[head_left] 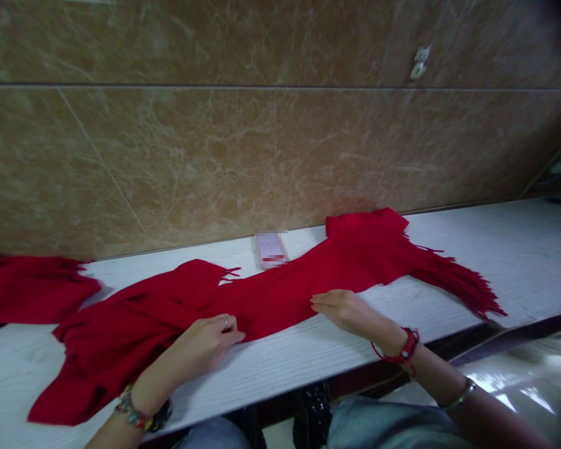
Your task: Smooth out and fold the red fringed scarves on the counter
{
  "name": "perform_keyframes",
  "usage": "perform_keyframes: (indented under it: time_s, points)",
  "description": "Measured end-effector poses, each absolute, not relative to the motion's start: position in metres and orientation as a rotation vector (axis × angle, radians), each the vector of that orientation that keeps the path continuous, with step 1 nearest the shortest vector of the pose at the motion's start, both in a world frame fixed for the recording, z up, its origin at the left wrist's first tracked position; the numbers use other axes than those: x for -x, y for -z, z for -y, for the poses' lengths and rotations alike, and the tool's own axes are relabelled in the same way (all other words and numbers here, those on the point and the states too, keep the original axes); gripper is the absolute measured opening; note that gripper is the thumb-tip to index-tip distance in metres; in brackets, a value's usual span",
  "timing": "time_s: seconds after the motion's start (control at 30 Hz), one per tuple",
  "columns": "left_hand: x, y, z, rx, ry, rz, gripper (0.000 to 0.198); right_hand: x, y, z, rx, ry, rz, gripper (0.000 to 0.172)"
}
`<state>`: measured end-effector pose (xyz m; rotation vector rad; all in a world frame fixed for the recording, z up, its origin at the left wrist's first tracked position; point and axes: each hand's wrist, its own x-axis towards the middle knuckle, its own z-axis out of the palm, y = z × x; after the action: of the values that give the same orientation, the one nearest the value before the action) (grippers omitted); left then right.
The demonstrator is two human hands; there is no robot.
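Observation:
A long red scarf [280,302] with fringed ends lies across the white bench top, bunched at its left part and flatter in the middle. My left hand [208,343] is closed at the scarf's near edge, fingers curled around the fabric, a ring on one finger. Further right, my right hand [343,308] pinches the same near edge, its fingers pressed together and the thumb side partly hidden. The scarf's right part is folded over near the wall, and a fringe [462,280] trails off to the right.
Behind the scarf, a pale phone-like object [271,251], blurred out, lies near the wall. Another piece of red cloth [32,290] rests at the far left. A brown marble-patterned wall [243,156] stands along the back of the white bench top [486,243].

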<state>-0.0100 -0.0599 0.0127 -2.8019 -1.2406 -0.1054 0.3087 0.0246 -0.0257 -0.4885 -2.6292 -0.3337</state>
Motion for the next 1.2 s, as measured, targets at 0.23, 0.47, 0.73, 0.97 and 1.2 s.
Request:
perform_keyframes:
  time_s: [0.23,0.47,0.73,0.97,1.2]
  points:
    - [0.007,-0.015,0.062,2.813,0.122,1.237,0.022,-0.292,0.019,-0.009,0.523,0.113,2.605,0.028]
    - [0.0,-0.019,0.066,2.846,0.099,1.26,0.019,-0.264,0.018,0.01,0.514,0.029,2.701,0.027]
    - [-0.001,-0.044,0.049,2.917,0.243,1.563,0.021,-0.242,0.018,0.012,0.515,-0.087,2.697,0.031]
    - [-0.002,-0.039,-0.029,2.685,0.153,2.006,0.014,-0.242,0.022,0.014,0.54,-0.077,2.657,0.031]
    - [-0.008,-0.027,-0.04,2.627,0.02,2.128,0.01,-0.242,0.017,0.016,0.544,-0.052,2.675,0.031]
